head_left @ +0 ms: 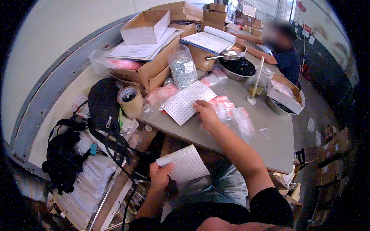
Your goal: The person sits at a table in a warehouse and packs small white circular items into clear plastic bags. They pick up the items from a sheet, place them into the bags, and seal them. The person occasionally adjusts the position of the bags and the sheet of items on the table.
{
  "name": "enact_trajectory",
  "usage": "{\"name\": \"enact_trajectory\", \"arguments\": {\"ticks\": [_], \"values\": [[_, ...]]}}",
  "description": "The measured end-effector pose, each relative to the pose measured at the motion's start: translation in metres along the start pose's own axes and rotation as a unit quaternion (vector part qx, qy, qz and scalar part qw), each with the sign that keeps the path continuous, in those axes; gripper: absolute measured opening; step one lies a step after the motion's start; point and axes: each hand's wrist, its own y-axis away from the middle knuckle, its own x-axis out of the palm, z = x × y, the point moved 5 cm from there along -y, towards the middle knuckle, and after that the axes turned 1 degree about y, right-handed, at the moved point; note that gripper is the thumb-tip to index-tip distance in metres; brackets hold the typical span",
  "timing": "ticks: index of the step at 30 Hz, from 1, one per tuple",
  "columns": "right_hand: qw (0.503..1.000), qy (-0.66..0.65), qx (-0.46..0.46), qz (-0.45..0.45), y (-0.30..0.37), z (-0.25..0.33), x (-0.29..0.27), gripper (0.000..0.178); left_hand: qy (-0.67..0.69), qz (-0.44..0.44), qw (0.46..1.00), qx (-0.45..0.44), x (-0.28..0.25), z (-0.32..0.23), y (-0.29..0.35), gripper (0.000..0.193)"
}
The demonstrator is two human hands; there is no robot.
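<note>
Low over my lap, my left hand (pixel 160 174) pinches the edge of a white sheet (pixel 187 164) printed with rows of small marks, like a label sheet. The thumb lies on top and the other fingers are mostly hidden. My right hand (pixel 207 114) reaches over the table and grips the right edge of a second such sheet (pixel 187 101), slightly bent and tilted. Beneath and beside it lie clear plastic bags with red edges (pixel 223 107) and another clear bag (pixel 243 121). A bag of small metal parts (pixel 183 69) stands just behind the second sheet.
A tape roll (pixel 130 101) and a black bag (pixel 103 102) sit left. Cardboard boxes (pixel 154 73) and a clipboard (pixel 208 40) stand behind. Bowls of dark parts (pixel 238 70) and an open box (pixel 286 92) are farther right, near a seated person (pixel 289 63). The table edge (pixel 246 158) curves before me.
</note>
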Motion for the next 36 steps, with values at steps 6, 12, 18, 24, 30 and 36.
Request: {"name": "enact_trajectory", "arguments": {"ticks": [6,12,18,24,30,36], "values": [[0.862,0.272,-0.417,-0.094,0.097,0.063,-0.004,0.047,0.008,0.001,0.999,0.048,-0.001,-0.022,-0.002,0.024],[0.909,0.310,-0.265,0.086,0.199,0.058,-0.042,0.044,-0.199,0.271,0.939,0.076,0.064,-0.047,0.004,0.028],[0.899,0.354,-0.257,-0.007,0.238,0.043,-0.098,0.038,-0.378,0.394,0.822,0.164,0.128,-0.050,0.029,0.037],[0.873,0.363,-0.325,-0.018,0.260,0.035,-0.127,0.023,-0.401,0.422,0.802,0.132,0.152,-0.028,0.047,0.037],[0.957,0.151,-0.204,0.138,0.281,0.023,-0.143,0.018,-0.379,0.507,0.733,0.250,0.194,-0.047,0.058,0.030],[0.983,0.052,-0.136,0.113,0.281,0.012,-0.163,0.025,-0.289,0.605,0.692,0.267,0.213,-0.033,0.054,0.028]]}}
